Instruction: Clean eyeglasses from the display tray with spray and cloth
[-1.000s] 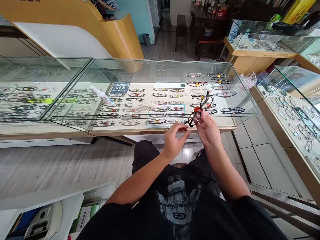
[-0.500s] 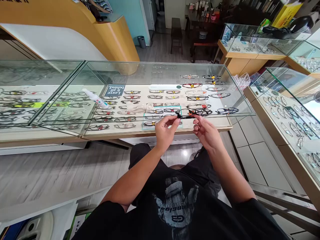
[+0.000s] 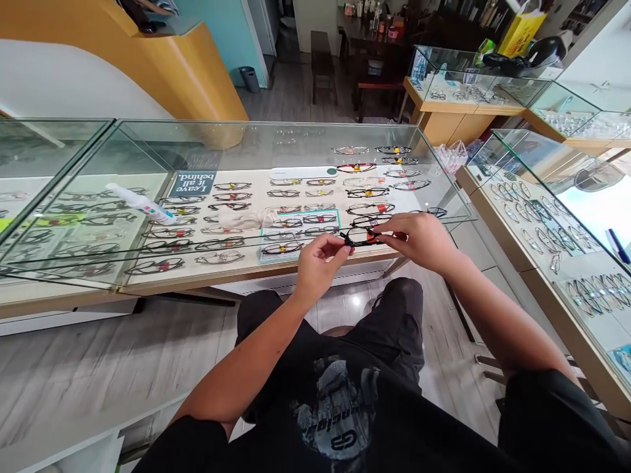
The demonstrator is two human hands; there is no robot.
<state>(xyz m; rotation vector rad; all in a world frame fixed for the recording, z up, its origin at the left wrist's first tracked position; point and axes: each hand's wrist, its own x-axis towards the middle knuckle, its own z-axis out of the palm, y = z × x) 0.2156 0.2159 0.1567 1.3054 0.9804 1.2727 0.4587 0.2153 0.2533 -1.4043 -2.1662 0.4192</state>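
Both of my hands hold a pair of black-framed glasses (image 3: 359, 236) with an orange-red tag on one lens, near the front edge of the glass display case (image 3: 207, 284). The fingers of my left hand (image 3: 318, 266) pinch the left end of the frame. My right hand (image 3: 419, 240) grips the right end, palm down, between thumb and fingers. Rows of other glasses lie in the case beyond, among them a pair with a yellow tag (image 3: 282, 248) left of the held frame. A beige cloth (image 3: 256, 219) rests farther left.
A white spray bottle (image 3: 140, 203) lies on the case at the left, by a dark sign (image 3: 192, 184). More glass cases with glasses (image 3: 547, 230) stand at the right. A wooden column (image 3: 197, 79) rises behind the case.
The view has turned a little to the right. My right hand has lifted and rolled over to palm down at the frame's right end; the glasses now show their lenses more.
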